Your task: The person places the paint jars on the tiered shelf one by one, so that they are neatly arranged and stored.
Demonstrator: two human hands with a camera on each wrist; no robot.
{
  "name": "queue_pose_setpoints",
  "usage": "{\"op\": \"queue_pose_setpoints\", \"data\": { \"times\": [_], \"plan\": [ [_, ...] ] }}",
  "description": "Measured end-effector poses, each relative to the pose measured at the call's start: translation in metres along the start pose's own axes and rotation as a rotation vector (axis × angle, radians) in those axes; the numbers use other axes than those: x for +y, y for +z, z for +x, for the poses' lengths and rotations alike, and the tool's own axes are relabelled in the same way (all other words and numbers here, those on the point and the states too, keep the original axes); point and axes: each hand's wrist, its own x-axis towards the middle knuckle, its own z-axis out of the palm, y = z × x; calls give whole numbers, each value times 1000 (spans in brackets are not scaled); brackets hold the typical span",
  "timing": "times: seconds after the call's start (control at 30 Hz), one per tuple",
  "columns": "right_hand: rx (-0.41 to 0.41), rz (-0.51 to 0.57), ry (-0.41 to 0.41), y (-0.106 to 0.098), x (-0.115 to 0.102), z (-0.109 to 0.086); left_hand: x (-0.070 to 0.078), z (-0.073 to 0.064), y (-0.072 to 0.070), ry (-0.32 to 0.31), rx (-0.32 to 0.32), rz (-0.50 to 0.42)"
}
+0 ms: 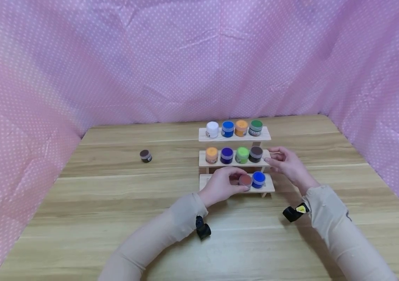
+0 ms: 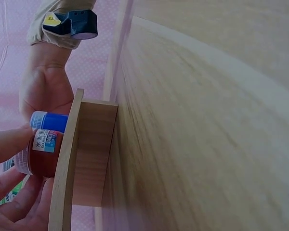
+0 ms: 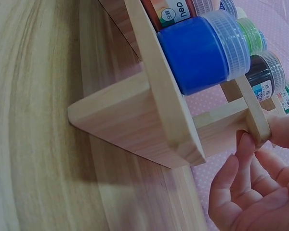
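My left hand (image 1: pixel 221 184) pinches a reddish-brown paint jar (image 1: pixel 245 180) at the bottom step of a three-step wooden rack (image 1: pixel 234 164). In the left wrist view, the jar's (image 2: pixel 46 162) base is right at the board, and thumb and fingers lie around its side and clear lid. Just right of it stands a blue paint jar (image 1: pixel 258 179). My right hand (image 1: pixel 287 164) grips the right end of the middle step; the right wrist view shows its thumb and fingertips pinching that board end (image 3: pixel 259 126).
The middle step carries an orange, a purple, a light green and a dark brown jar (image 1: pixel 256 154). White, blue, orange and green jars (image 1: pixel 256 127) line the top step. One dark brown jar (image 1: pixel 146 156) stands apart on the wooden table (image 1: pixel 115 203). A pink dotted cloth (image 1: pixel 199 58) hangs behind.
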Motion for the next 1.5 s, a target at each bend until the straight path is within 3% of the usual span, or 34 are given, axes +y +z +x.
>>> {"op": "queue_pose_setpoints", "data": {
  "times": [0.47, 0.77, 0.97, 1.27, 1.5],
  "plan": [
    [-7, 21, -8, -2, -7, 3, -2, 1, -14, 7, -31, -35],
    [-9, 7, -11, -2, -4, 2, -6, -9, -25, 17, -13, -96],
    [-17, 37, -27, -1, -1, 0, -16, -19, -33, 48, 16, -142],
    [-9, 34, -7, -1, 2, 0, -33, -35, -46, 61, 13, -113],
    [-17, 58, -30, 0, 4, -1, -51, -47, -59, 11, 42, -121]
  ]
}}
